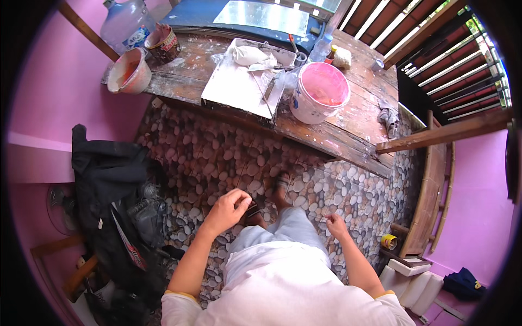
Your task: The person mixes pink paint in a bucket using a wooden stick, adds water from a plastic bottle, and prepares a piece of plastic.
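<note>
Bucket (309,113), pale outside and pink inside, stood upright on the wooden table (361,92), ahead of both hands and well apart from them. The left hand (225,211) hung in the air with its fingers loosely bent and the thumb close to the forefinger, and nothing showed in its grip. The right hand (336,225) hung lower at the other side of the body, its fingers curled in; whether they had closed fully, or on anything small, I could not tell.

Just left of the bucket, ahead of the left hand, lay a white board (228,87) with a white bundle (253,56) at its far end. Farther off in that direction stood a pale tub (136,81), a darker tub (163,48) and a large clear jug (122,30). Ahead and to the right of the right hand, a grey rag (388,118) lay near the table's end.

Near the left hand was a sandal (253,209) on the foot below, over a pebble-patterned floor (217,141). Black cloth (109,168) hung to that hand's left, while a yellow can (388,242) lay to the right of the right hand.
</note>
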Available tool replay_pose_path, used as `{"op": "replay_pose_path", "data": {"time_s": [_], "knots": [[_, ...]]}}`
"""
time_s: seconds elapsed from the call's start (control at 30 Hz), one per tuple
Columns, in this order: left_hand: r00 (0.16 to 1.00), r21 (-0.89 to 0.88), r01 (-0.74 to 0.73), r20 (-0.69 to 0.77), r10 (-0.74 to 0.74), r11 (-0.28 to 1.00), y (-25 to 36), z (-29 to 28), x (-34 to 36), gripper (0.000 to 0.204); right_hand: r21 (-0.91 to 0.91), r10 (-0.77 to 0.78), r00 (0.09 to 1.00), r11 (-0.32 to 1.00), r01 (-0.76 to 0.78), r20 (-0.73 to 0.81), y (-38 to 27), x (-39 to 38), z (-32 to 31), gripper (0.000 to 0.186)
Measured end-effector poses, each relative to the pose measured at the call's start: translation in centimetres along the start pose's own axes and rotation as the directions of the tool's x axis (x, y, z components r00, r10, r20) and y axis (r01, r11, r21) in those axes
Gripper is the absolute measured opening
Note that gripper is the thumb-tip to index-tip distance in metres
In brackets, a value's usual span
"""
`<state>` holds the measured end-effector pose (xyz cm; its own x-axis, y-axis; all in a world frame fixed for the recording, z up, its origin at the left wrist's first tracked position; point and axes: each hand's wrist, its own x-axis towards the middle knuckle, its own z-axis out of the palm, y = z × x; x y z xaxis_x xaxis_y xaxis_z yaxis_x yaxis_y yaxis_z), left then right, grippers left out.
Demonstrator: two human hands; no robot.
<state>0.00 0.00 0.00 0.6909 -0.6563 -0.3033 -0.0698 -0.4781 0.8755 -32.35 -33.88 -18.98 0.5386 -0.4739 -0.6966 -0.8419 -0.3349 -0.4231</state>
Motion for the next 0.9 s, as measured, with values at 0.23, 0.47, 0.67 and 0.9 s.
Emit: {"op": "replay_pose_path", "data": {"time_s": [0.23, 0.47, 0.67, 0.9], "knots": [[0.986, 0.037, 0.014, -0.165, -0.008, 0.999, 0.1, -2.6, 11.7, 0.017, 0.059, -0.125, 0.987, 0.991, 0.120, 0.102, -3.4, 11.8, -0.2, 0.021], [0.961, 0.081, -0.082, -0.257, 0.100, 0.993, 1.4, -4.3, 21.9, 0.015, 0.264, 0.019, 1.000, 0.964, -0.019, 0.004, -5.3, 15.0, -7.2, 0.019], [0.950, 0.157, -0.106, -0.275, 0.147, 0.982, 1.8, -7.6, 30.6, 0.014, 0.246, 0.163, 0.986, 0.958, -0.149, -0.037, -6.6, 13.0, -8.4, 0.017], [0.899, 0.324, -0.190, -0.322, 0.296, 0.927, 1.4, -14.1, 38.3, 0.012, 0.368, 0.245, 0.968, 0.906, -0.208, -0.055, -8.6, 9.4, -6.7, 0.019]]}}
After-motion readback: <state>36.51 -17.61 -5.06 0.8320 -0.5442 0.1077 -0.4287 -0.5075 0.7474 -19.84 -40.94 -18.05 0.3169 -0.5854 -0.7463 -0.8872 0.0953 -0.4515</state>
